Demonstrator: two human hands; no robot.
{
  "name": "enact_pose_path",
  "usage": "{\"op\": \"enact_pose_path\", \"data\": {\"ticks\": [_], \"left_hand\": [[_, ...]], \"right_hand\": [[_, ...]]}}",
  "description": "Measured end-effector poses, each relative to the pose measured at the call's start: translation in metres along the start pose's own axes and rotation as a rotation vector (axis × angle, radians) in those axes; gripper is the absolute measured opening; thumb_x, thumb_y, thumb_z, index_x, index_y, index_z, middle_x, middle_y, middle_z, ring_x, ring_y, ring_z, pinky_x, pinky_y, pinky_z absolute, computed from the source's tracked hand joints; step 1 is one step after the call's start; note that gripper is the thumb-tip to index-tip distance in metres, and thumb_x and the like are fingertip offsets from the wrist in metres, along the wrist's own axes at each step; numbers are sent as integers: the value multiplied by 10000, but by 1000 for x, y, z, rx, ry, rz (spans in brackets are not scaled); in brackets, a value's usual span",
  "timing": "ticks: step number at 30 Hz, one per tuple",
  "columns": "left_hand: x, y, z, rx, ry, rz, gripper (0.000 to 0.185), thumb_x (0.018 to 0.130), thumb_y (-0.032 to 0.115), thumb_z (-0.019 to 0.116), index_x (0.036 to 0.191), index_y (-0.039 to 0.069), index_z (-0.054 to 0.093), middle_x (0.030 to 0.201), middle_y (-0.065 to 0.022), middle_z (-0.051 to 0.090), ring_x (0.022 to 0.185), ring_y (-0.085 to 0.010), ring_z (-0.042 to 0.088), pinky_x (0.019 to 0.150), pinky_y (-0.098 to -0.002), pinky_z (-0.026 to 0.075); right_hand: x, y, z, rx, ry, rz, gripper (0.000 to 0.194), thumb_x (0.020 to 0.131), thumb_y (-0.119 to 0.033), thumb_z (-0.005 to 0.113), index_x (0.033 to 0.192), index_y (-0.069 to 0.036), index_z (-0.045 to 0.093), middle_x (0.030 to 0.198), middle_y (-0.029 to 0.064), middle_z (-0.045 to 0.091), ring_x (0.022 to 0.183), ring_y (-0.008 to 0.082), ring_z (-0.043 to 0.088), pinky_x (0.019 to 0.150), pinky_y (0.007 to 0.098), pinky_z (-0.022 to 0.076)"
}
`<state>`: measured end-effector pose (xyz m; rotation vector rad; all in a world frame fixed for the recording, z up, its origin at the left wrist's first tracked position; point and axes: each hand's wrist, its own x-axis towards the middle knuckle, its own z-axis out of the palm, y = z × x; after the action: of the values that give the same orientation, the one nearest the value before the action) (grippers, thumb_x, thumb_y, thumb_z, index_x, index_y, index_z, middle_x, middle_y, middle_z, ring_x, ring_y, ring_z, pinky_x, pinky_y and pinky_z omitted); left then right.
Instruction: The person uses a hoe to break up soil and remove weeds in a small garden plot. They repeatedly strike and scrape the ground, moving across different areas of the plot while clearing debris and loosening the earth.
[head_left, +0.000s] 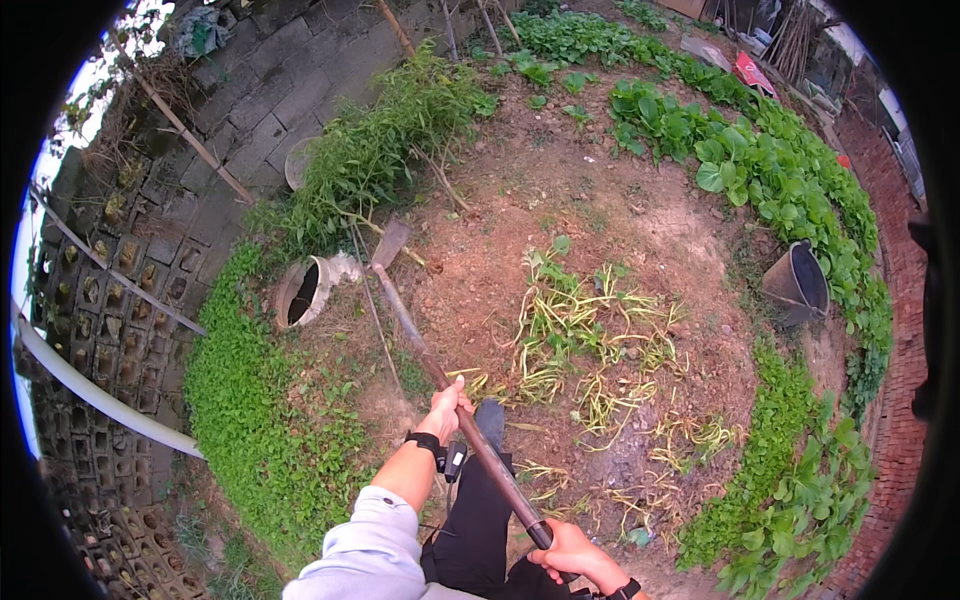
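A long-handled hoe (427, 360) runs slantwise from the lower middle up to the left. My left hand (448, 407) grips the middle of its shaft. Near the shaft's lower end in the picture, my right hand (561, 551) is closed around the dark grip. The metal hoe blade (392, 241) lies at or just over the soil beside a leafy bush (367, 157); whether it touches the ground I cannot tell. Right of the shaft, pulled or wilted yellow-green plants (585, 322) lie scattered on reddish bare soil (480, 255).
A broken clay or ceramic pot (304, 292) lies left of the blade. A bucket (796, 285) stands at the right by leafy greens (787, 180). Low green plants (262, 450) grow at the left, near a block wall (262, 112) and a pale pipe (112, 401). My shoe (490, 421) is below the shaft.
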<state>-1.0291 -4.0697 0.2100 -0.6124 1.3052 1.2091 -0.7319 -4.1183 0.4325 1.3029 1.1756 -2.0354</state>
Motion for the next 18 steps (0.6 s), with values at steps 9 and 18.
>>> {"op": "enact_pose_path", "data": {"ticks": [9,18], "left_hand": [[-80,-29,29,-42,38,-72,211,822,124,580,772,81,379,581,-21,382,452,-125,398,406,-285,385],[-83,-53,106,163,-188,37,190,810,115,578,877,44,415,604,-69,487,469,-183,498,431,-364,473]], "right_hand": [[-77,37,-4,274,-37,-148,317,716,-20,636,991,-25,480,565,15,499,371,109,478,330,241,364],[-114,41,-13,790,-173,-57,253,717,-76,670,811,-83,435,518,19,470,378,119,472,338,235,367]]}}
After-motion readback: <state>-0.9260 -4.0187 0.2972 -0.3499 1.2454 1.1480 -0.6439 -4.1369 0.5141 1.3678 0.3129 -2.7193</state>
